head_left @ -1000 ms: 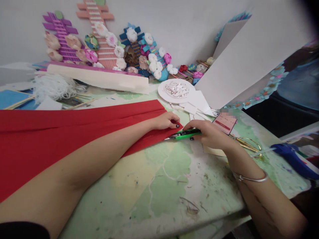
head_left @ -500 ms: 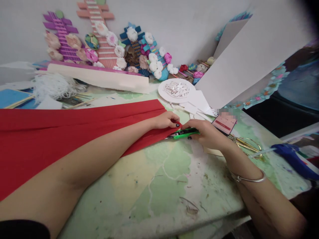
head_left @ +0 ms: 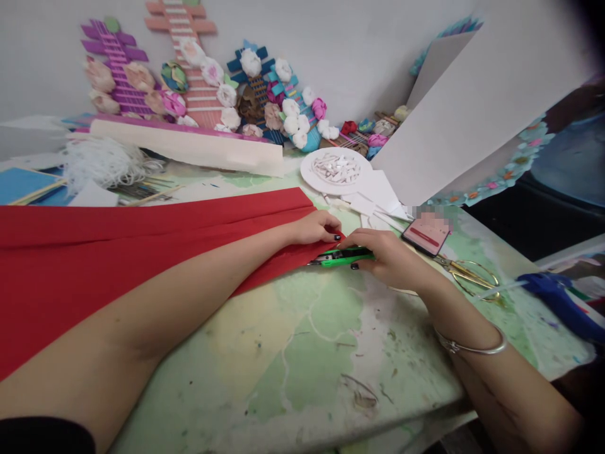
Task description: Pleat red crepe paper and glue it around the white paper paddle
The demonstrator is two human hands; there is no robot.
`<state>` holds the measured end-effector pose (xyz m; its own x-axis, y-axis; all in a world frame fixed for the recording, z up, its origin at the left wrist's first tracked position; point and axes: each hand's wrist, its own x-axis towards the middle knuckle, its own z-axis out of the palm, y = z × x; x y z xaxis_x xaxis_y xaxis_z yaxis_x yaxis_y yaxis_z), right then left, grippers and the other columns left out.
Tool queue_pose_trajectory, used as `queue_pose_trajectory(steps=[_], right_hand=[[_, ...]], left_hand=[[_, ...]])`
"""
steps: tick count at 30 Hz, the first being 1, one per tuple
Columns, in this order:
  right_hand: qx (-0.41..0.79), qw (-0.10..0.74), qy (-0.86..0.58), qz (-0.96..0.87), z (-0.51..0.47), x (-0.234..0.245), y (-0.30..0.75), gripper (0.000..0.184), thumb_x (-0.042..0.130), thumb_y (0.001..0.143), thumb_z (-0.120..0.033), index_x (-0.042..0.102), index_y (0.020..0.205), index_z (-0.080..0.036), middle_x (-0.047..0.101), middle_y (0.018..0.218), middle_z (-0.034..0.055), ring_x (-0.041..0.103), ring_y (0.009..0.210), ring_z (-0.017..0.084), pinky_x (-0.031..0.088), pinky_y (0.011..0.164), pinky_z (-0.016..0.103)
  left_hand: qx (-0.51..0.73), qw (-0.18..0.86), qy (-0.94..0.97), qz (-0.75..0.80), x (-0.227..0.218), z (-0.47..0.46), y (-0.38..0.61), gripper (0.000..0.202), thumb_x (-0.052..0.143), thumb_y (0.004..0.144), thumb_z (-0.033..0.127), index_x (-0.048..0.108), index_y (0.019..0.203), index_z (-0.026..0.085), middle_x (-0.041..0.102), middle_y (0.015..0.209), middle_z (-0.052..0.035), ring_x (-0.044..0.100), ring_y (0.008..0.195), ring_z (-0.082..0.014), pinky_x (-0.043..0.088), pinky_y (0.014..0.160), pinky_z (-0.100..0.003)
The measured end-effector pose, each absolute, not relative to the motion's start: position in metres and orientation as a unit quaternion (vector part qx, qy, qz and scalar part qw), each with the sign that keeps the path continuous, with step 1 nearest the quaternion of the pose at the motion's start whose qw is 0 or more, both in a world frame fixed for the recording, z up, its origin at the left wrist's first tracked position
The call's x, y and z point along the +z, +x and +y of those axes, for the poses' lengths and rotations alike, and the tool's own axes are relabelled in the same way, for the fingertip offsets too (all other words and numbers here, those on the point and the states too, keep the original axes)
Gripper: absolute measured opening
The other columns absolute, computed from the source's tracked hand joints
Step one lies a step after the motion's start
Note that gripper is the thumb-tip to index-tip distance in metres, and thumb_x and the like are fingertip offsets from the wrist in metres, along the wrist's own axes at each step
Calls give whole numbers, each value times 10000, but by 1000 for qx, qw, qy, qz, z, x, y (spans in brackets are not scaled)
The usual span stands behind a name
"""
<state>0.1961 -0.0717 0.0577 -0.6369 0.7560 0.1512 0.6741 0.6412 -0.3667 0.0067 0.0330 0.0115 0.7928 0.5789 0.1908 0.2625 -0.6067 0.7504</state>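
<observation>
A long folded sheet of red paper [head_left: 94, 265] runs across the left of the table to the middle. My left hand [head_left: 316, 228] pinches its right end, thumb and fingers closed on the edge. My right hand [head_left: 385, 255] is closed around a green utility knife [head_left: 347, 256], which points left. The knife's metal tip lies at the near edge of the red paper, partly against it. My right fingertips almost meet the left thumb at the paper's corner.
Behind the paper stands a white plate [head_left: 309, 180] of small white pieces. To the right lie a phone [head_left: 428, 234], gold scissors [head_left: 472, 277] and a blue glue gun [head_left: 562, 306]. White boards [head_left: 454, 113] lean at the back right; flower-decorated crafts [head_left: 198, 82] line the wall.
My right hand and the utility knife have slid slightly left, bringing the tip further along the red paper's edge. My left hand holds its place.
</observation>
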Motion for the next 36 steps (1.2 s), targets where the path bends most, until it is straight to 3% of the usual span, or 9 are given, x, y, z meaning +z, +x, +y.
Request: queue_pose_trajectory(steps=[36], right_hand=[[124,136,-415,-891,-83,72,204,360,579,720,-67,699,1012,-239,716,975,33,640,876,207,465,761,303]], left_hand=[[221,348,874,258,14,27,8,45,589,687,163,584,661,127,548,693,-7,529,760,-175,406,758,-301]])
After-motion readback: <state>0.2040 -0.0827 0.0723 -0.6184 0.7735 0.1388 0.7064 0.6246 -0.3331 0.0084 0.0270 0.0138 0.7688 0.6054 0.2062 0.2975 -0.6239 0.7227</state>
